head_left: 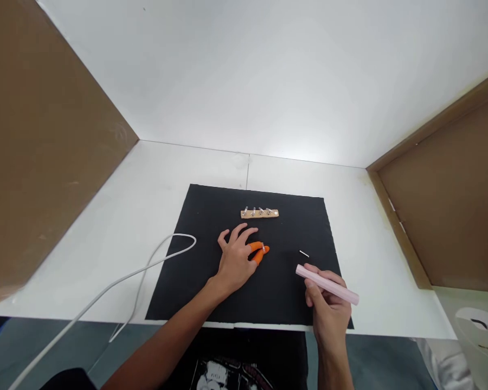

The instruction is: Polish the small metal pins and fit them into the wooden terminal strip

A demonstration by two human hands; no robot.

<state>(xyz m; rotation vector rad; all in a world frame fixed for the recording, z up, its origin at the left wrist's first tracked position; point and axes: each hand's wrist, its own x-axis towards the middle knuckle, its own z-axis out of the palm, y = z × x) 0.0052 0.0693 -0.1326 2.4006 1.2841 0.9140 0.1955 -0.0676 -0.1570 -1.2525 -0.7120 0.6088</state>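
Orange finger covers sit on the thumb and index finger of my left hand (236, 260). Those two fingertips pinch a small pale, see-through piece (263, 247), too small to name surely. My right hand (328, 303) is closed around a long pale pink stick (327, 284), slanted with its upper end toward the middle. A thin metal pin (304, 253) lies on the black mat (284, 292), just beyond the stick's tip. Farther back, beyond my left hand, a small wooden strip (250, 215) carries several short clear and metal pieces standing or leaning on it, and a white dot at its right end.
A white cable (117, 281) loops across the white table (374, 233) and over the mat's left edge. Brown panels (44, 141) rise on the left and right, with a white wall (268, 81) behind. The table's front edge runs close to my body.
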